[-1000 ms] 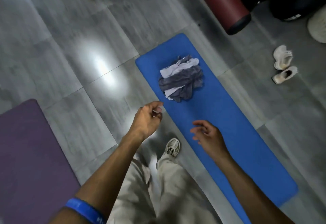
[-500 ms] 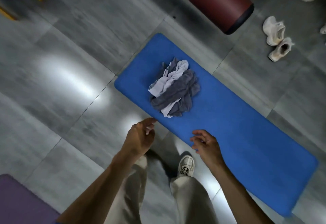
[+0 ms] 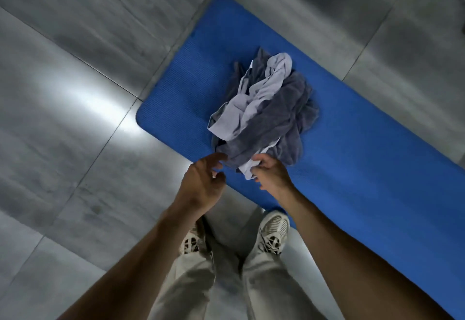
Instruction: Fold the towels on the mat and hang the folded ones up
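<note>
Two hands had closed the gap to the pile within the last second; earlier they hung short of the mat's near edge, and now both were at the heap. The right hand [image 3: 270, 172] pinched a pale corner of the towels [image 3: 264, 115] between thumb and fingers, grasping cloth. The left hand [image 3: 203, 181] was released, its fingers spread and the fingertips just reaching the dark fold at the pile's near side, holding nothing. The view had also dropped closer over the pile as the person stepped up to it.

That suggested the first towel was only being picked out: nothing was folded yet, and no rail or hook for hanging showed.

The towels lay crumpled, pale and dark grey tangled together, near the rounded end of the blue mat [image 3: 377, 156]. The mat ran away to the right with a long bare stretch, likely enough room to spread a towel flat. The mat's near long edge passed right under the wrists, with the shoes [image 3: 273, 232] at it on the grey tiled floor [image 3: 75, 143], which lay open to the left.
</note>
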